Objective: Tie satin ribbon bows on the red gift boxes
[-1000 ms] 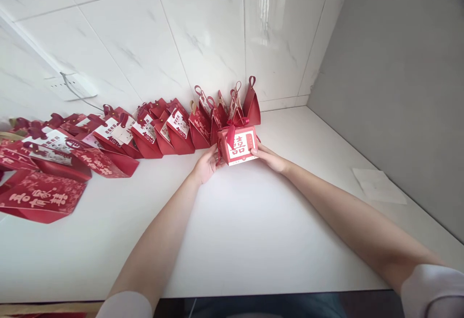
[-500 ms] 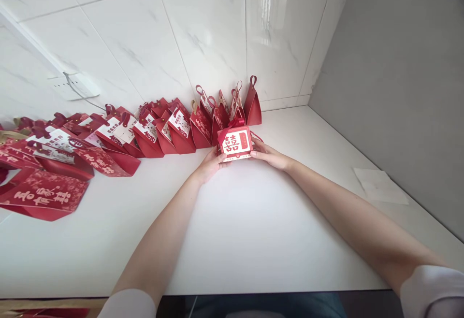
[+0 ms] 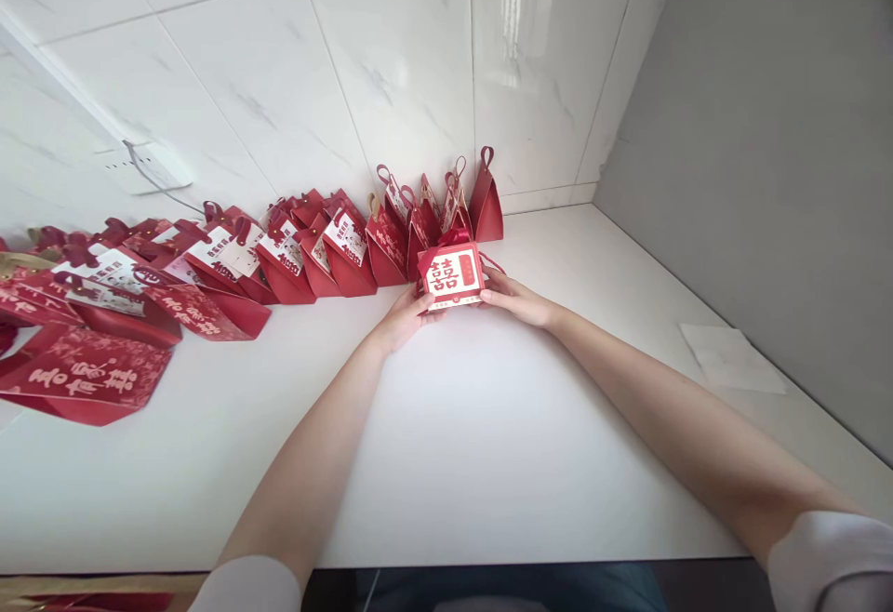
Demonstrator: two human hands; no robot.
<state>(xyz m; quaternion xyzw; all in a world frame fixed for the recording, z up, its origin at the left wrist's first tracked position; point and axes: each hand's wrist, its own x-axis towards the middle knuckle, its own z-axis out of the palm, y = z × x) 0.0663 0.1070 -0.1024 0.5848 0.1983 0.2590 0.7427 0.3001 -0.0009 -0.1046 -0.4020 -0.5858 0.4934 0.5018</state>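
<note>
A small red-and-white gift box with a large red double character on its front and a dark red ribbon bow on top is between my hands, near the back of the white table. My left hand grips its left lower corner, thumb on the front face. At the right lower corner, my right hand holds it the same way, thumb in front; the other fingers are partly hidden behind. A red cord shows beside the box, above my right fingers. Just behind stand several red triangular gift boxes with ribbon loops.
More red gift boxes crowd the table's back left, one lying nearest at the far left. A white paper sheet lies at the right by a grey panel. Behind is a tiled wall with a socket strip and cable.
Almost nothing differs. The gift box in my hands has shifted or tilted very slightly; both hands keep their hold.
</note>
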